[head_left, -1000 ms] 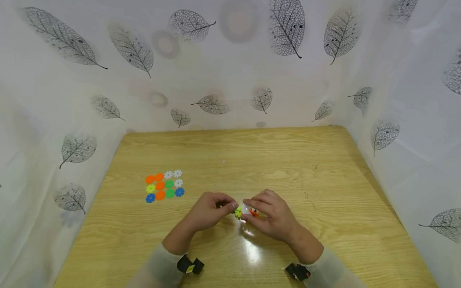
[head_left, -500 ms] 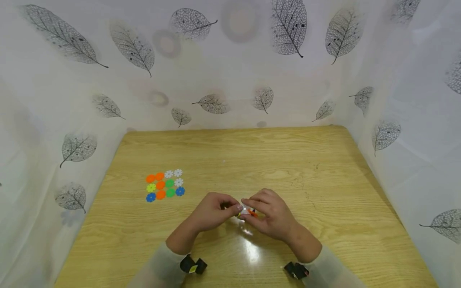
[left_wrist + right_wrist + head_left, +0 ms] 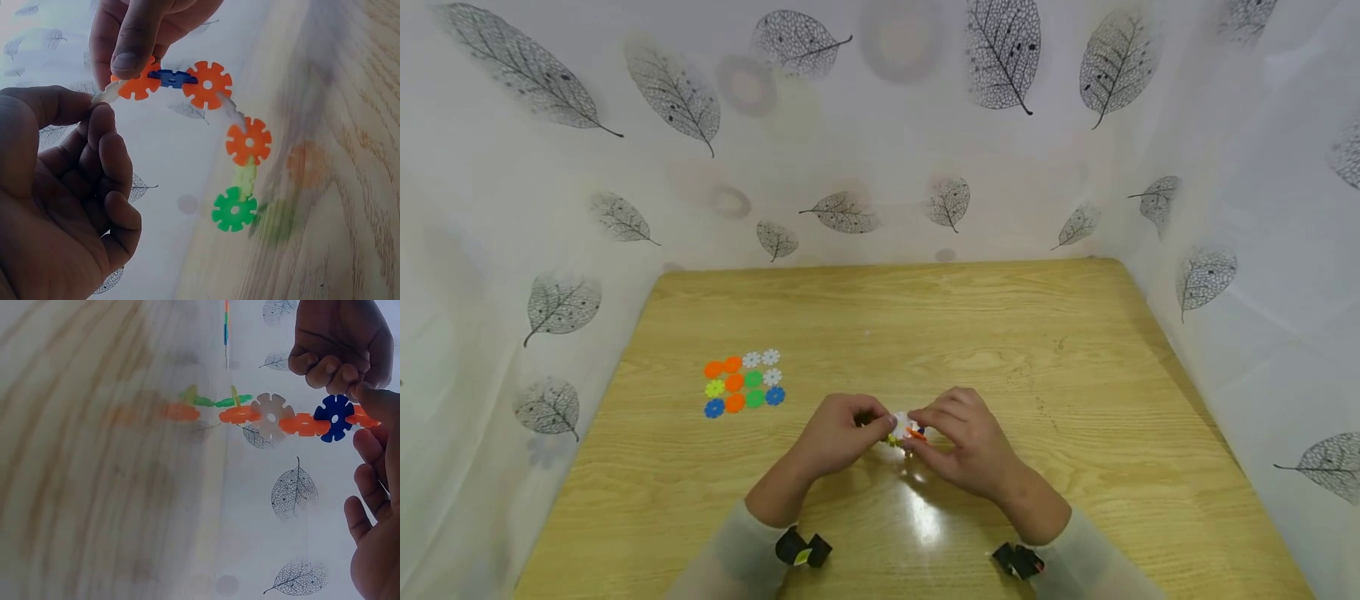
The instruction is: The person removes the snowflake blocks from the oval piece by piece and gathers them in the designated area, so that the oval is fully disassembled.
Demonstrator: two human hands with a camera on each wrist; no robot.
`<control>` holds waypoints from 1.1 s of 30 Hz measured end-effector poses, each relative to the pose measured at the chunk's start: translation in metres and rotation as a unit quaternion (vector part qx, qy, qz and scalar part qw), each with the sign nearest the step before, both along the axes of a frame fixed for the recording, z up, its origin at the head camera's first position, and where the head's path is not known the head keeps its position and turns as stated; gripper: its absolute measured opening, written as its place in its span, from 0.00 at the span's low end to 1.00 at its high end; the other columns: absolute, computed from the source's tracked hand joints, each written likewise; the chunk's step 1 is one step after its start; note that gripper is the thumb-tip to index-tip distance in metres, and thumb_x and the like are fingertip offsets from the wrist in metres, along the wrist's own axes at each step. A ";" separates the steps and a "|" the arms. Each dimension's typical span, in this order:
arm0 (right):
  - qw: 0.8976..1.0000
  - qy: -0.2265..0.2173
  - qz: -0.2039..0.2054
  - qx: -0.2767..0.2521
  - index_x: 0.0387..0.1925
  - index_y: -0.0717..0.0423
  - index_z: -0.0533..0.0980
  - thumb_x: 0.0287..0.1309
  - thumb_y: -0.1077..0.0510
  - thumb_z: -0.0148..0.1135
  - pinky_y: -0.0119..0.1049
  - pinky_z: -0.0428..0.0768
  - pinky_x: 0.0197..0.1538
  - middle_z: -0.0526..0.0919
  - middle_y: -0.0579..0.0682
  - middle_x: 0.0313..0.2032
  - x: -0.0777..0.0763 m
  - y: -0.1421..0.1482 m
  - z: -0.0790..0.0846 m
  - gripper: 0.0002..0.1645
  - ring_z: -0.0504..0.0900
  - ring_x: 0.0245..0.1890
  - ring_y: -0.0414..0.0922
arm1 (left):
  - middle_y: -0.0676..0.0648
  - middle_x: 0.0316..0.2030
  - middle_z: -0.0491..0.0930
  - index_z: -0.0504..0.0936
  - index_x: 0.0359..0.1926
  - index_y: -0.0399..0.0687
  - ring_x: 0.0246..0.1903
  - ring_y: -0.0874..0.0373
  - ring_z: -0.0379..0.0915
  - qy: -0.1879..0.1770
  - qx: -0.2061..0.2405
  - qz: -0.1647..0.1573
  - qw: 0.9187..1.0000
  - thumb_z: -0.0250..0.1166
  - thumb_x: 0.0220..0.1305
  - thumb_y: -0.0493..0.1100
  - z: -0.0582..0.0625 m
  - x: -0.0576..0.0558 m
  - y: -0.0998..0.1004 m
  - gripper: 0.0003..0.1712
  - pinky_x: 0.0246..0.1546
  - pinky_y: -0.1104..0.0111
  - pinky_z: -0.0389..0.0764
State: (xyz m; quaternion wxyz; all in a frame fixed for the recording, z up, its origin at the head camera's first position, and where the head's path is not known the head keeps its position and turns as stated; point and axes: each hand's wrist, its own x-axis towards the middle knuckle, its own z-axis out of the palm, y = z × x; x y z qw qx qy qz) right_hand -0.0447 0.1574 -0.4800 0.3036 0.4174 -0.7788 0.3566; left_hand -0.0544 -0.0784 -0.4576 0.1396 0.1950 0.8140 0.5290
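A chain of slotted plastic flower discs (image 3: 249, 142) hangs between the hands, in orange, blue, white, yellow and green. The left hand (image 3: 838, 437) pinches a white disc (image 3: 107, 94) at the chain's upper end between thumb and index finger, its other fingers curled. Facing it, the right hand (image 3: 973, 437) pinches the adjoining orange disc (image 3: 139, 89). From there the chain runs through a blue disc (image 3: 335, 419) and curves down to a green disc (image 3: 234, 209). In the head view the fingers hide much of the chain.
Further left on the wooden table (image 3: 1000, 333), loose discs (image 3: 733, 383) lie in rows: orange, white, yellow, green and blue. A leaf-printed white curtain (image 3: 880, 150) surrounds the table's back and sides. The glossy tabletop mirrors the chain in both wrist views.
The left fingertips moved slightly right over the chain, then back a little. The orange part by the right hand has shifted left, and the white disc shows more between the hands.
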 end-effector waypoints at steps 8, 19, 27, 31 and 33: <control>1.000 0.015 0.012 -0.004 0.34 0.52 0.85 0.65 0.55 0.70 0.43 0.75 0.43 0.87 0.40 0.32 -0.001 0.000 -0.001 0.05 0.80 0.32 0.42 | 0.56 0.26 0.81 0.88 0.30 0.53 0.24 0.61 0.71 -0.014 0.003 0.025 1.000 0.67 0.71 0.45 0.001 0.001 0.000 0.10 0.25 0.68 0.74; 0.999 0.031 0.019 -0.005 0.34 0.53 0.85 0.66 0.57 0.69 0.43 0.76 0.43 0.86 0.42 0.31 0.000 -0.003 -0.001 0.05 0.81 0.31 0.42 | 0.55 0.21 0.78 0.87 0.28 0.45 0.20 0.63 0.67 0.003 0.011 0.046 0.999 0.67 0.68 0.40 0.000 0.003 0.001 0.10 0.21 0.70 0.70; 1.000 0.023 0.012 -0.001 0.34 0.53 0.85 0.63 0.58 0.71 0.43 0.77 0.42 0.87 0.42 0.31 0.001 -0.001 -0.004 0.03 0.81 0.31 0.42 | 0.54 0.21 0.79 0.86 0.26 0.47 0.19 0.62 0.68 -0.003 0.025 0.095 0.995 0.66 0.67 0.40 -0.001 0.002 -0.005 0.11 0.21 0.69 0.71; 1.000 0.015 -0.003 -0.015 0.32 0.54 0.85 0.65 0.57 0.69 0.42 0.77 0.39 0.87 0.43 0.29 0.002 0.009 -0.008 0.06 0.81 0.30 0.42 | 0.49 0.23 0.81 0.85 0.27 0.40 0.23 0.56 0.73 -0.014 0.056 0.152 0.987 0.67 0.68 0.39 0.007 -0.004 -0.027 0.11 0.24 0.67 0.74; 1.000 0.012 -0.009 -0.027 0.31 0.54 0.85 0.67 0.56 0.69 0.42 0.77 0.39 0.87 0.43 0.29 0.003 0.014 -0.010 0.08 0.81 0.29 0.43 | 0.45 0.26 0.82 0.85 0.29 0.37 0.24 0.53 0.73 -0.017 0.062 0.156 0.986 0.67 0.69 0.39 0.012 -0.007 -0.038 0.11 0.25 0.66 0.74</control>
